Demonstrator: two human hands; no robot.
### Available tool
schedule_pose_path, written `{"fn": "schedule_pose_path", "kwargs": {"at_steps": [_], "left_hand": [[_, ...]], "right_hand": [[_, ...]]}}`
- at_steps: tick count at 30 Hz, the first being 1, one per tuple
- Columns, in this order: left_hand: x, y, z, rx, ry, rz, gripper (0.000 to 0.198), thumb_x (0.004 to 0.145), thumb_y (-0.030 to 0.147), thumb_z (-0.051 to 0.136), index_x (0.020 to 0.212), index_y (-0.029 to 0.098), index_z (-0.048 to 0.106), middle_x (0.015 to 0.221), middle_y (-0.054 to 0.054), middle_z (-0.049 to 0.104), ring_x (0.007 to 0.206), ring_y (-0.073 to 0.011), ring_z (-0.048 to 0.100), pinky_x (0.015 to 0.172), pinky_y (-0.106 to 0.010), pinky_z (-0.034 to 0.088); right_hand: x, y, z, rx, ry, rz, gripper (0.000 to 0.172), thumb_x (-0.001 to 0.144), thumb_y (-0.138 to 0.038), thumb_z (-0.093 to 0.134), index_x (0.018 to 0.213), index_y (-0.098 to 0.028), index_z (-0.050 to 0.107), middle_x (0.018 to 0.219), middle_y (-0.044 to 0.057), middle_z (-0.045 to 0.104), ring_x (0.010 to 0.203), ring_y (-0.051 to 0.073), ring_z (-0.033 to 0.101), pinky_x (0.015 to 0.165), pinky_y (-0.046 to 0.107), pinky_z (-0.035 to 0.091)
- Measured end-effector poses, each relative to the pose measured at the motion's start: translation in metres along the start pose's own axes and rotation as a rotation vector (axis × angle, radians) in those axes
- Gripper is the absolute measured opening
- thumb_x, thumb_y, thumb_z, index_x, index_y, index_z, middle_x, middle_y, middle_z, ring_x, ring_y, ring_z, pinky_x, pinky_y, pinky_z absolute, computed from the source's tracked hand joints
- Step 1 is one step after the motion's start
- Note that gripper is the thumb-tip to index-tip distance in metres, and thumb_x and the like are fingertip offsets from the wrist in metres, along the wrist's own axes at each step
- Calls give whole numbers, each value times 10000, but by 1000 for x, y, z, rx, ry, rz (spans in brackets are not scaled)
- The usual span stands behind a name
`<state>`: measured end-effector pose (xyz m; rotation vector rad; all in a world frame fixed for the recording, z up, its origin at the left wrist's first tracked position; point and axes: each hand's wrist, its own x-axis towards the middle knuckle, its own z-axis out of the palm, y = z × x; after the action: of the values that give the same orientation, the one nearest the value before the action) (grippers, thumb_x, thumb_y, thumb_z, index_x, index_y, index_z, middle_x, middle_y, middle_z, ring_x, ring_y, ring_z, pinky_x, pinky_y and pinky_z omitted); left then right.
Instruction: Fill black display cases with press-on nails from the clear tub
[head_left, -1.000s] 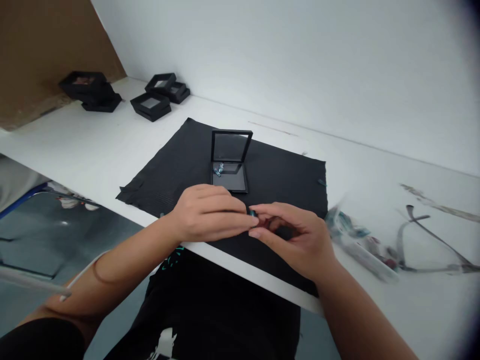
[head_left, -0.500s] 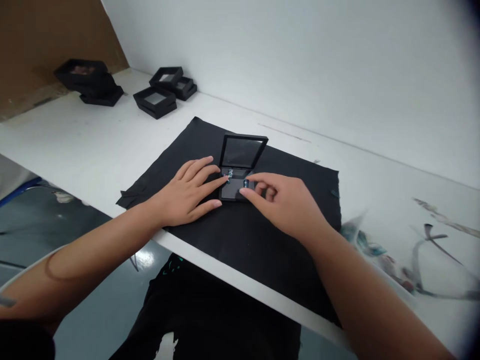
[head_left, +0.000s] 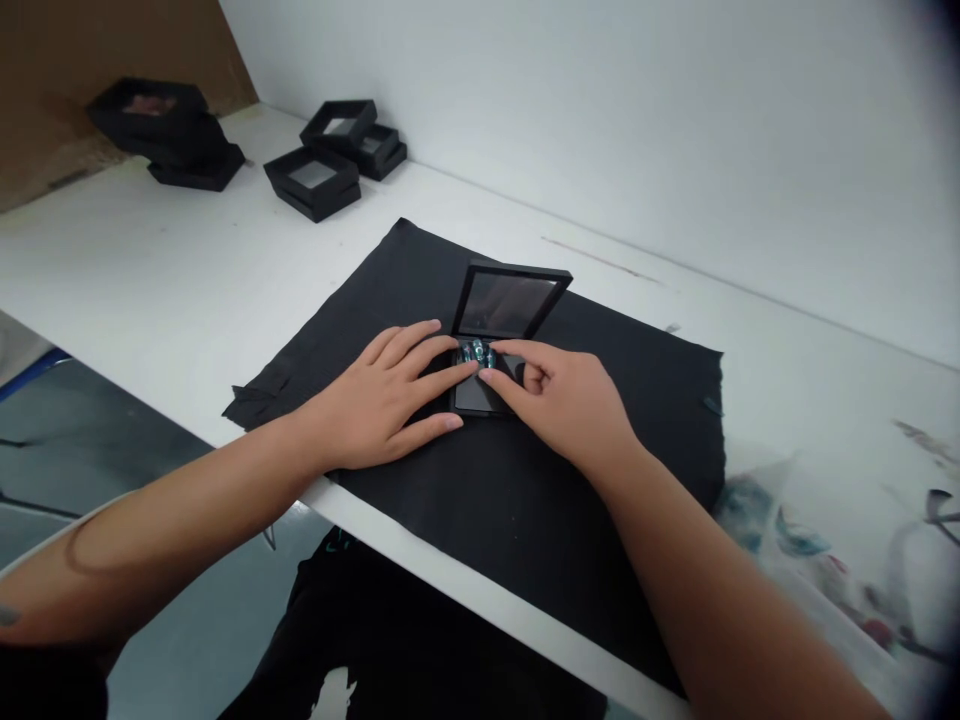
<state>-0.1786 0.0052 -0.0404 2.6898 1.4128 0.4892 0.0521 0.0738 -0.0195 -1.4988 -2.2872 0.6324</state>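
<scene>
A black hinged display frame (head_left: 477,394) lies with its windowed lid (head_left: 517,269) tilted up, on a black mat (head_left: 450,500). Small glossy blue-green pieces that look like press-on nails (head_left: 469,352) sit in a row at the back of its base. My left hand (head_left: 379,390) lies flat with fingers spread at the frame's left side, its index fingertip by these pieces. Thumb and index finger of my right hand (head_left: 581,400) pinch another such nail (head_left: 491,356) at the row's right end. The fingertips partly cover the base.
More black frames (head_left: 315,180) are stacked on the white table (head_left: 187,270) at the back left, with a taller pile (head_left: 195,150) beside them. On the right lies a clear plastic bag (head_left: 795,540) with colourful bits. A white wall rises behind.
My right hand has brought the pinched nail left and back, beside the others in the row. My left hand stays at the frame's left side. The camera view has shifted slightly.
</scene>
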Motion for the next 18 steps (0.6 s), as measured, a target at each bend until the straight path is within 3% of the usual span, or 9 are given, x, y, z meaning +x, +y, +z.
{"fn": "schedule_pose_path", "kwargs": {"at_steps": [7, 12, 18], "left_hand": [[-3, -1, 2, -41, 3, -45, 652, 1073, 571, 305, 1577, 168, 402, 1594, -164, 447, 1536, -380, 299, 1234, -568, 259], [-6, -3, 3, -86, 14, -27, 646, 1080, 561, 274, 1625, 217, 304, 1665, -126, 353, 1522, -370, 316, 1225, -545, 262], [-5, -6, 6, -69, -4, -15, 634, 1092, 534, 244, 1655, 250, 189, 1723, -77, 209, 1597, -353, 159, 1261, -537, 167]], "right_hand": [[-5, 4, 6, -15, 130, -92, 373, 881, -436, 682, 1195, -255, 770, 686, 17, 665, 623, 190, 601, 606, 326, 428], [-5, 3, 5, 18, 101, -40, 379, 872, -456, 682, 1167, -235, 770, 709, 11, 650, 642, 177, 587, 631, 325, 423], [-12, 10, 3, 134, 101, -61, 301, 893, -395, 657, 1109, -224, 777, 642, -26, 569, 612, 146, 538, 627, 303, 416]]}}
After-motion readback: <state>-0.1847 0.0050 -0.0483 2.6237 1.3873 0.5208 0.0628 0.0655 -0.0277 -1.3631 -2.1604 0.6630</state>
